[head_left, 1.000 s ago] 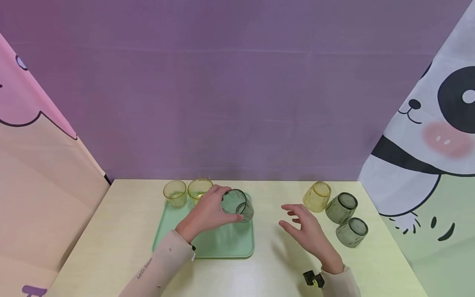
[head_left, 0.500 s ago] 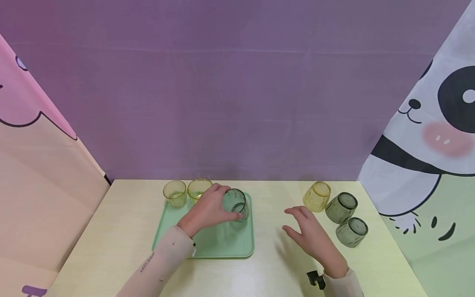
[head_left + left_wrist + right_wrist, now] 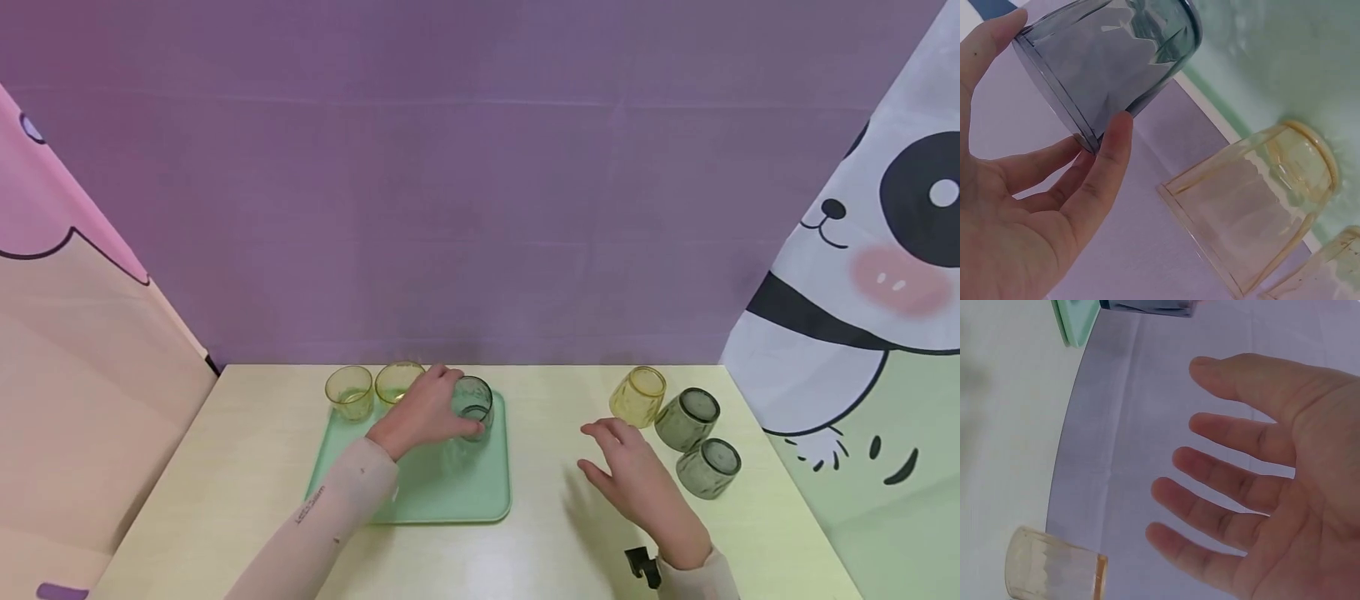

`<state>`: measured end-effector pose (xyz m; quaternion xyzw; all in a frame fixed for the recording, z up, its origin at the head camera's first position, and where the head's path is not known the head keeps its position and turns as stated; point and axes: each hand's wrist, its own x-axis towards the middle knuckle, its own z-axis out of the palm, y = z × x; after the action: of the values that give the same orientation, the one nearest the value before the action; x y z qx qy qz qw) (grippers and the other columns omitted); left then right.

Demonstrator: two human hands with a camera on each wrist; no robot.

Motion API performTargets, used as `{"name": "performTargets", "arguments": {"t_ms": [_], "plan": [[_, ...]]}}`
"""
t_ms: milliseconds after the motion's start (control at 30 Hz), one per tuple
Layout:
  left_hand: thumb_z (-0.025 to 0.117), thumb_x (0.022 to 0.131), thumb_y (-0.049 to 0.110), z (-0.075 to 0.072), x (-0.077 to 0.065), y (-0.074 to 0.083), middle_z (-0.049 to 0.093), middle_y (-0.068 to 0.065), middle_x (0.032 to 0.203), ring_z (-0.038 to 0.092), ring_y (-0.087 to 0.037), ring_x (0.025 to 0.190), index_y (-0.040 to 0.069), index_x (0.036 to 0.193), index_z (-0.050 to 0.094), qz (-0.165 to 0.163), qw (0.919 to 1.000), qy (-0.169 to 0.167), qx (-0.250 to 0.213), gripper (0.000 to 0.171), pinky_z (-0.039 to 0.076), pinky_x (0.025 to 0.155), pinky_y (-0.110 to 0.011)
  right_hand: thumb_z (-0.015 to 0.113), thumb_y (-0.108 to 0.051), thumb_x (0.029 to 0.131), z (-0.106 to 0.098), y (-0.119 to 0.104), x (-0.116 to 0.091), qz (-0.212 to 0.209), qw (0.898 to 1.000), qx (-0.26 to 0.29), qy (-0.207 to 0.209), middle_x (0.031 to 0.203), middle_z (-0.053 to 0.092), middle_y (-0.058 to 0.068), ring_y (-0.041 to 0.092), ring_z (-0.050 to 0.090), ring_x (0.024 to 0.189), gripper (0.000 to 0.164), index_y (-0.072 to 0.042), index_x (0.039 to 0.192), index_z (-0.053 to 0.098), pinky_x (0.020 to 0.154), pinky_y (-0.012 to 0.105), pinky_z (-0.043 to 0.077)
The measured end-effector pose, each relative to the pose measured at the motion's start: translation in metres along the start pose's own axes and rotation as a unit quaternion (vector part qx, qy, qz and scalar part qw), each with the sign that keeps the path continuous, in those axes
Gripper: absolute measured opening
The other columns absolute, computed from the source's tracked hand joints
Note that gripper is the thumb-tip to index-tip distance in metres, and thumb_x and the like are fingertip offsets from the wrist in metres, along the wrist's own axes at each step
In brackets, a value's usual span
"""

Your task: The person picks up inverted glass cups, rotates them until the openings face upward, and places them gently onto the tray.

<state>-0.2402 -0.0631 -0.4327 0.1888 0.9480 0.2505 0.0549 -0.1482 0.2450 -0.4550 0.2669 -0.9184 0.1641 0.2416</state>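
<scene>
My left hand (image 3: 429, 408) grips a smoky grey-blue glass tumbler (image 3: 480, 408) near its rim, thumb on one side and fingers on the other. The tumbler is mouth up at the back right of the green tray (image 3: 450, 500); in the left wrist view its base (image 3: 1192, 25) is close to the tray surface, and I cannot tell whether it touches. Two yellow tumblers stand mouth up along the tray's back: one pale yellow (image 3: 349, 396), the other amber-yellow (image 3: 397, 379), partly behind my left hand. Over the table, my right hand (image 3: 637, 475) is held with fingers spread and holds nothing.
At the right of the table (image 3: 555, 533), a yellow tumbler (image 3: 636, 400) and two grey-green tumblers, one further back (image 3: 684, 425) and one nearer (image 3: 707, 471), stand upside down. A purple cloth (image 3: 480, 183) hangs behind the table. Printed cloths flank both sides.
My left hand has shifted the grey-blue tumbler slightly left and back, and the tumbler has become more upright. My right hand has drifted a little right and toward me, still holding nothing.
</scene>
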Motion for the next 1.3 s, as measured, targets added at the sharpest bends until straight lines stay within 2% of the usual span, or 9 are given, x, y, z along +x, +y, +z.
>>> {"name": "performTargets", "arguments": {"t_ms": [300,500,800,1000,1167,1300], "plan": [[0.085,0.075,0.045,0.001,0.016,-0.005,0.047,-0.022,0.141,0.048,-0.035,0.127,-0.004,0.143,0.048,-0.011,0.9992,-0.038,0.007,0.092,0.046,0.101,-0.048,0.089,0.000,0.067,-0.011,0.011,-0.001,-0.026,0.999,-0.009,0.023,0.098,0.059,0.015,0.034,0.061,0.083,0.048,0.004,0.107,0.063,0.071,0.045,0.054],[0.084,0.077,0.046,0.002,0.023,-0.005,0.046,-0.023,0.141,0.047,-0.036,0.127,-0.006,0.145,0.045,-0.015,0.9989,-0.042,0.014,0.094,0.045,0.102,-0.047,0.092,0.002,0.060,-0.017,0.027,-0.005,-0.032,0.999,-0.019,0.037,0.095,0.059,0.014,0.031,0.061,0.079,0.053,0.003,0.105,0.064,0.067,0.046,0.054],[0.083,0.078,0.045,0.007,0.033,-0.010,0.046,-0.025,0.140,0.046,-0.038,0.127,-0.008,0.144,0.045,-0.010,0.9988,-0.041,0.026,0.093,0.045,0.102,-0.048,0.090,0.004,0.061,-0.029,0.040,-0.012,-0.019,0.999,-0.031,0.034,0.093,0.061,0.017,0.035,0.063,0.082,0.049,0.006,0.103,0.063,0.069,0.048,0.055],[0.081,0.080,0.044,0.011,0.039,-0.012,0.044,-0.024,0.142,0.044,-0.038,0.129,-0.005,0.146,0.043,-0.012,0.9987,-0.043,0.023,0.090,0.045,0.102,-0.050,0.089,0.007,0.061,-0.036,0.053,-0.018,0.006,0.999,-0.037,0.032,0.091,0.059,0.020,0.038,0.061,0.080,0.048,0.008,0.102,0.063,0.064,0.050,0.054],[0.079,0.081,0.044,0.012,0.041,-0.012,0.044,-0.023,0.142,0.042,-0.038,0.131,-0.005,0.145,0.044,-0.006,0.9986,-0.046,0.025,0.088,0.043,0.104,-0.049,0.087,0.007,0.066,-0.044,0.058,-0.024,0.058,0.998,-0.039,0.004,0.094,0.059,0.023,0.041,0.060,0.079,0.044,0.007,0.104,0.063,0.065,0.053,0.053],[0.078,0.082,0.044,0.013,0.040,-0.010,0.045,-0.022,0.142,0.041,-0.039,0.132,-0.005,0.145,0.044,0.001,0.9984,-0.045,0.033,0.087,0.041,0.105,-0.050,0.086,0.006,0.069,-0.046,0.061,-0.027,0.081,0.996,-0.041,-0.012,0.097,0.058,0.025,0.043,0.059,0.078,0.041,0.006,0.103,0.063,0.068,0.054,0.053]]}}
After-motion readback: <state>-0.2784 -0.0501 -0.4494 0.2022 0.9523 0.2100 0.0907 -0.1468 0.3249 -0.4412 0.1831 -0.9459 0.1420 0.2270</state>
